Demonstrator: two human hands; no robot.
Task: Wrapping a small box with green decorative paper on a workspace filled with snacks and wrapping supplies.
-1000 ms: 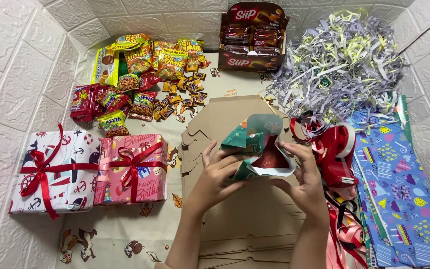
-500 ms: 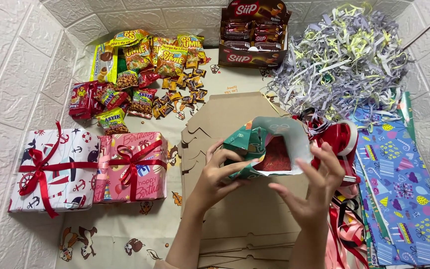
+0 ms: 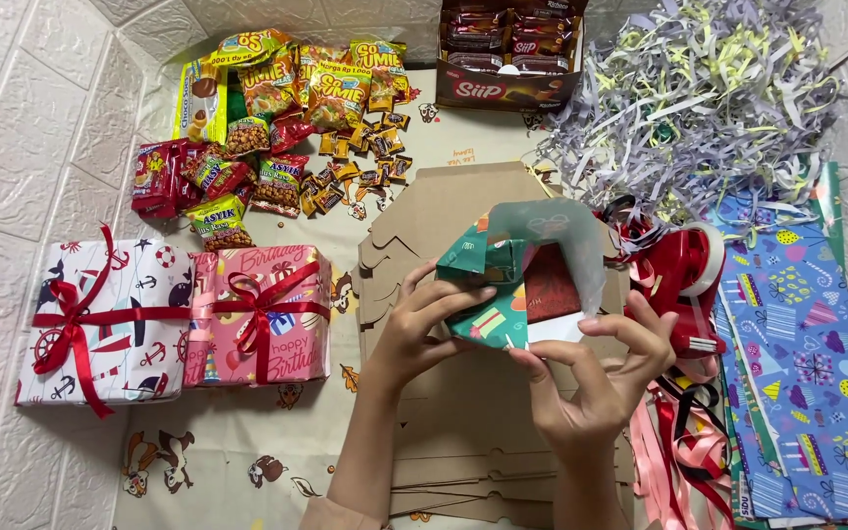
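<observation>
Half-wrapped box (image 3: 517, 285), green patterned paper, sits between my hands above a stack of flat brown cardboard cutouts (image 3: 453, 393) on the tabletop. Its red side shows, with a loose flap of paper standing up over it. My left hand (image 3: 422, 324) grips the green folded edge, fingers closed on it. My right hand (image 3: 596, 368) holds the lower right corner, thumb on the white edge.

Left of me: two finished gifts touching side by side, a white nautical-print box (image 3: 100, 329) and a pink birthday-print box (image 3: 259, 314), each tied with a red ribbon bow. Right: a red tape dispenser (image 3: 679, 285), loose pink and red ribbons (image 3: 674, 447), and blue party-print wrapping sheets (image 3: 807, 363).

Farther back: a heap of yellow, red and green snack packets (image 3: 267, 128); a brown open carton of bars (image 3: 507, 54); a pile of grey and pale yellow shredded paper (image 3: 699, 98).
</observation>
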